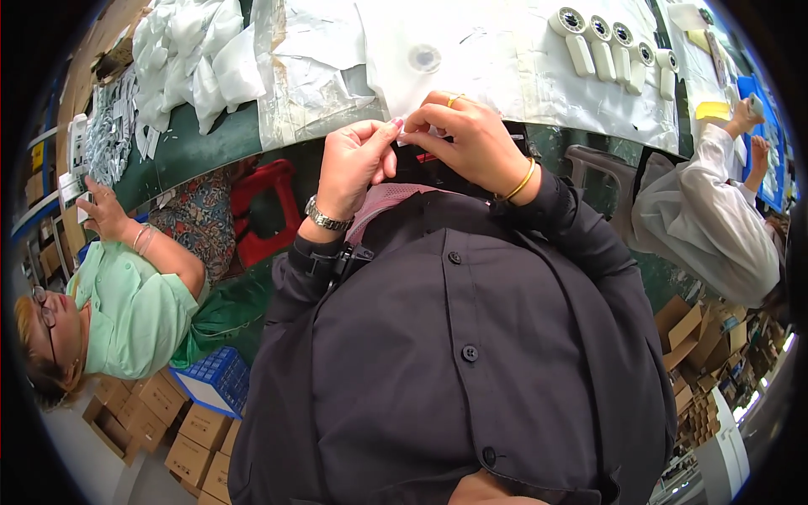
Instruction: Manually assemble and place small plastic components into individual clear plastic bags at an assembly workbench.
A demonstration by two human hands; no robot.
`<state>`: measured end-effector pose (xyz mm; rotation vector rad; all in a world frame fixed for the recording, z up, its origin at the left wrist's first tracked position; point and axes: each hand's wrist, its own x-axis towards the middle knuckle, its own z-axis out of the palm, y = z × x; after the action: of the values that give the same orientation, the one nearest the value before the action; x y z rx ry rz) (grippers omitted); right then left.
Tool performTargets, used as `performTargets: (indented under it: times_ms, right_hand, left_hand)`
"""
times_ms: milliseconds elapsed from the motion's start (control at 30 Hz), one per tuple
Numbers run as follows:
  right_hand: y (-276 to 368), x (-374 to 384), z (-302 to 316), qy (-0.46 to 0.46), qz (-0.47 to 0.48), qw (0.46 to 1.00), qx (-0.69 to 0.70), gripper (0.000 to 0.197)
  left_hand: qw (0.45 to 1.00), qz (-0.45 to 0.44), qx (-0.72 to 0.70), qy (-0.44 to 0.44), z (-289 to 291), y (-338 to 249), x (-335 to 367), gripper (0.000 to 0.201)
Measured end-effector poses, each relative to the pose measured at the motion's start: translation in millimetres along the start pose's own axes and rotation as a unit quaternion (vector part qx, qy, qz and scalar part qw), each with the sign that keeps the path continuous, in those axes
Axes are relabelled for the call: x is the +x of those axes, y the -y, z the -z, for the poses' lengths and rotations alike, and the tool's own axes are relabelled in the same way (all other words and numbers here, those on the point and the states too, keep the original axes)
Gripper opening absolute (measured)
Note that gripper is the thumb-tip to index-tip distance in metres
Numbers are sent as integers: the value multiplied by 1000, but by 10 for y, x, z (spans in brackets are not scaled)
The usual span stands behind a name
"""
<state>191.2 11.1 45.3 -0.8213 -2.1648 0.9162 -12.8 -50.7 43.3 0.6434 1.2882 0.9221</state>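
Note:
At the table's near edge, my left hand (353,160) and my right hand (475,139) meet with their fingertips pinched together. Between them is the near edge of a white, cloudy plastic bag (471,71). A round, dark-centred shape (424,58) shows dimly through the bag, much like the head of one of the white handheld fans (623,50) lying in a row to the right. The fingers partly hide the pinched edge, so its exact form cannot be made out.
White wrapped packages (189,50) pile up at the left of the table, beside a heap of silvery strips (109,118). A co-worker in green (135,303) sits left, another in white (707,210) right. A red stool (265,206) stands below the table's edge.

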Motion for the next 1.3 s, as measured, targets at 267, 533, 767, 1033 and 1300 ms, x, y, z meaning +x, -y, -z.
performTargets:
  times_ms: [267, 533, 767, 1033, 1300]
  right_hand:
    - [-31, -10, -59, 12, -14, 1000, 0, 15]
    - [8, 20, -37, 36, 10, 996, -83, 14]
    - [23, -4, 125, 102, 99, 984, -107, 10]
    - [19, -420, 689, -77, -90, 909, 400, 9]
    - [-359, -874, 933, -128, -8, 941, -312, 15]
  left_hand:
    - [1000, 8, -2, -12, -12, -5, 45, 32]
    - [999, -29, 15, -13, -3, 30, 63, 30]
    - [996, -75, 26, -35, -11, 89, 91, 24]
    - [999, -32, 13, -17, 233, -1, -39, 18]
    - [985, 5, 172, 28, 489, -85, -123, 22]
